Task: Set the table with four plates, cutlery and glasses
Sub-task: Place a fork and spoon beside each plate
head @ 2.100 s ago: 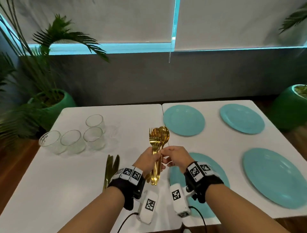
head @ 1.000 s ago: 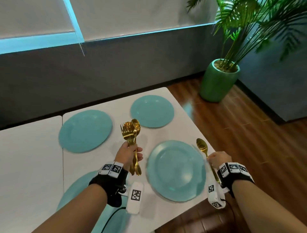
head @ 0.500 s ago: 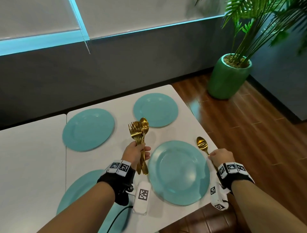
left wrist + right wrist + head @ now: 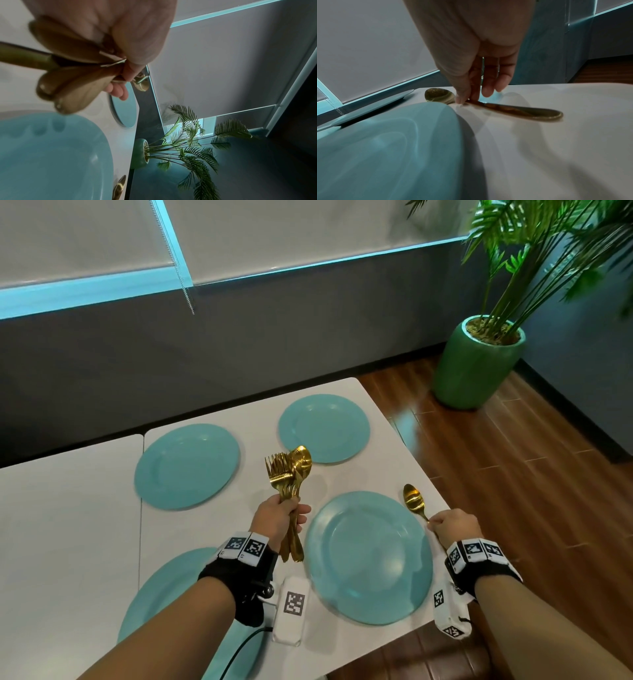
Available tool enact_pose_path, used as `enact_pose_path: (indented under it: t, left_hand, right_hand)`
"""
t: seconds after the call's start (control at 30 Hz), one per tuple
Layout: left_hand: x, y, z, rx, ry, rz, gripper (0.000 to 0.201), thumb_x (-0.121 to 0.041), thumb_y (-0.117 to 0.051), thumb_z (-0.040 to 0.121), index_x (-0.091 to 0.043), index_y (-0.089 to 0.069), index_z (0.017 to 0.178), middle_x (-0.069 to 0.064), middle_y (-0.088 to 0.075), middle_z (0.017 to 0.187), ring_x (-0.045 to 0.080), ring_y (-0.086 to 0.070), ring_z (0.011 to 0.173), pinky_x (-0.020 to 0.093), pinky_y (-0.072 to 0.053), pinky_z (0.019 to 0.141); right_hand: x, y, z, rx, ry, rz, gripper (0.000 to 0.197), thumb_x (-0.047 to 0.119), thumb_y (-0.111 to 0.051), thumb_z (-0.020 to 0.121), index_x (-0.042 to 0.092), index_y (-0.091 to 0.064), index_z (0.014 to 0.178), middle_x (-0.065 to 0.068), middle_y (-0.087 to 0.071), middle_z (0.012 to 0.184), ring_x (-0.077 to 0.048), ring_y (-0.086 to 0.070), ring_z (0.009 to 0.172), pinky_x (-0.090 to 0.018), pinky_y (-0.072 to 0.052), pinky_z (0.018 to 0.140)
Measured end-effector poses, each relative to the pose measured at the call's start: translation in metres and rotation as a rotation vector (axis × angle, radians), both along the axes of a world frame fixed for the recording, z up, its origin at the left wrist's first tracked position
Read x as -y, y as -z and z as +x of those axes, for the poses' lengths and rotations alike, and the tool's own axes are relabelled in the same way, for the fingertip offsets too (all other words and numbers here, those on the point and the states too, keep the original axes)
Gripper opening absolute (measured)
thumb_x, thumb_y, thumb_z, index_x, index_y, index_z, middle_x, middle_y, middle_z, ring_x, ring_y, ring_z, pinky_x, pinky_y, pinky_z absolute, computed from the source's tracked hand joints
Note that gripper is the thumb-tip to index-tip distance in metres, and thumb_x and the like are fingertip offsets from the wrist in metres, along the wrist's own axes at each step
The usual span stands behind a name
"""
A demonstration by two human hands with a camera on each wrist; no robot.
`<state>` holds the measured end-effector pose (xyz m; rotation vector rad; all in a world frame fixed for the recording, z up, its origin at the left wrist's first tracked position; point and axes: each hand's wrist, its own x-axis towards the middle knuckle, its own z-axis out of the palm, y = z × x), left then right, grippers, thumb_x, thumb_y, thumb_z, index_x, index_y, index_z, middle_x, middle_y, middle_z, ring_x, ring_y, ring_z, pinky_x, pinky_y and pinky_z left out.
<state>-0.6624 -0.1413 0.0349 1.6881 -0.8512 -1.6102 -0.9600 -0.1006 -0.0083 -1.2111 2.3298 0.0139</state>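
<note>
Right hand [image 4: 451, 527] pinches spoon [image 4: 413, 500] flat on table, handle toward wrist, just right of plate [image 4: 368, 556], lower right; left hand [image 4: 278, 518] grips cutlery bundle [image 4: 290, 470].

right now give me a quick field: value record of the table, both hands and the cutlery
plates: four teal plates on the white table; nearest right plate
left hand: left hand grips a gold bundle of forks and spoons, held upright above the table
right hand: right hand pinches the handle of a single gold spoon
spoon position: lying on the table, right of the nearest right plate, bowl pointing away
glasses: none in view
</note>
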Motion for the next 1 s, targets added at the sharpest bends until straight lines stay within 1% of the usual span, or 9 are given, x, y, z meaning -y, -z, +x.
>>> enact_pose_path:
  t: [0.17, 0.23, 0.3, 0.4, 0.53, 0.7, 0.83, 0.93, 1.0]
  left_hand:
    - [-0.001, 0.000, 0.003, 0.009, -0.009, -0.006, 0.011, -0.010, -0.049, 0.094, -0.005, -0.060, 0.095, 0.007, -0.062, 0.080, 0.018, -0.058, 0.068, 0.026, -0.048, 0.062]
    - [-0.001, -0.001, 0.004, 0.035, 0.008, -0.020, 0.012, -0.011, -0.050, 0.094, -0.006, -0.060, 0.095, 0.007, -0.064, 0.080, 0.019, -0.060, 0.069, 0.026, -0.048, 0.061]
    - [-0.002, -0.003, 0.005, 0.065, 0.026, -0.042, 0.013, -0.012, -0.047, 0.096, -0.010, -0.058, 0.090, 0.007, -0.065, 0.078, 0.018, -0.059, 0.066, 0.026, -0.047, 0.059]
    - [-0.002, -0.008, 0.009, 0.099, 0.063, -0.054, 0.012, -0.012, -0.042, 0.097, -0.013, -0.051, 0.088, 0.007, -0.061, 0.074, 0.016, -0.052, 0.058, 0.024, -0.043, 0.055]
    - [0.001, -0.015, 0.021, 0.149, 0.147, -0.096, 0.008, -0.013, -0.043, 0.098, -0.009, -0.049, 0.094, 0.005, -0.060, 0.073, 0.013, -0.052, 0.056, 0.019, -0.043, 0.049]
    - [0.008, -0.018, 0.045, 0.240, 0.300, -0.163, 0.017, -0.019, -0.046, 0.095, -0.004, -0.055, 0.100, 0.005, -0.065, 0.075, 0.017, -0.058, 0.059, 0.030, -0.048, 0.065]
    - [0.013, -0.016, 0.064, 0.260, 0.365, -0.175, 0.017, -0.018, -0.043, 0.097, -0.005, -0.053, 0.103, 0.006, -0.067, 0.077, 0.018, -0.062, 0.061, 0.027, -0.049, 0.061]
    - [0.021, -0.015, 0.071, 0.195, 0.369, -0.151, 0.009, -0.015, -0.043, 0.097, -0.010, -0.049, 0.094, 0.009, -0.067, 0.078, 0.025, -0.065, 0.067, 0.037, -0.054, 0.066]
    - [0.033, -0.016, 0.074, 0.153, 0.295, -0.141, 0.009, -0.013, -0.043, 0.098, -0.007, -0.048, 0.093, 0.010, -0.064, 0.075, 0.025, -0.064, 0.068, 0.039, -0.055, 0.071]
  right_hand:
    - [0.006, -0.004, 0.007, 0.004, 0.072, -0.070, 0.022, 0.024, -0.056, 0.092, 0.013, -0.071, 0.104, -0.010, -0.069, 0.101, -0.023, -0.058, 0.082, -0.028, -0.050, 0.075]
    - [0.013, -0.013, 0.020, -0.008, 0.026, -0.132, 0.022, 0.022, -0.054, 0.092, 0.014, -0.072, 0.100, -0.011, -0.070, 0.098, -0.027, -0.060, 0.082, -0.026, -0.046, 0.069]
    - [0.024, -0.026, 0.045, 0.033, -0.083, -0.261, 0.020, 0.022, -0.057, 0.089, 0.014, -0.073, 0.098, -0.011, -0.072, 0.102, -0.030, -0.064, 0.094, -0.028, -0.048, 0.075]
    - [0.033, -0.048, 0.099, 0.159, -0.307, -0.430, 0.021, 0.023, -0.061, 0.088, 0.015, -0.073, 0.104, -0.003, -0.071, 0.108, -0.023, -0.064, 0.099, -0.027, -0.046, 0.088]
    - [0.031, -0.071, 0.167, 0.183, -0.673, -0.532, 0.022, 0.025, -0.056, 0.092, 0.020, -0.071, 0.107, 0.001, -0.068, 0.110, -0.019, -0.061, 0.103, -0.031, -0.048, 0.086]
    - [0.038, -0.076, 0.206, -0.006, -0.934, -0.399, 0.023, 0.016, -0.048, 0.095, 0.021, -0.069, 0.102, 0.003, -0.065, 0.107, -0.019, -0.057, 0.105, -0.033, -0.049, 0.077]
    - [0.045, -0.080, 0.220, -0.117, -1.032, -0.285, 0.024, 0.014, -0.046, 0.095, 0.017, -0.067, 0.106, -0.004, -0.062, 0.108, -0.021, -0.055, 0.105, -0.029, -0.035, 0.068]
    - [0.054, -0.079, 0.223, -0.131, -0.983, -0.195, 0.024, 0.017, -0.049, 0.094, 0.019, -0.069, 0.106, -0.004, -0.063, 0.108, -0.022, -0.057, 0.105, -0.028, -0.033, 0.069]
    - [0.065, -0.078, 0.216, -0.100, -0.886, -0.109, 0.023, 0.018, -0.051, 0.090, 0.021, -0.070, 0.103, -0.004, -0.064, 0.108, -0.024, -0.058, 0.105, -0.031, -0.039, 0.073]
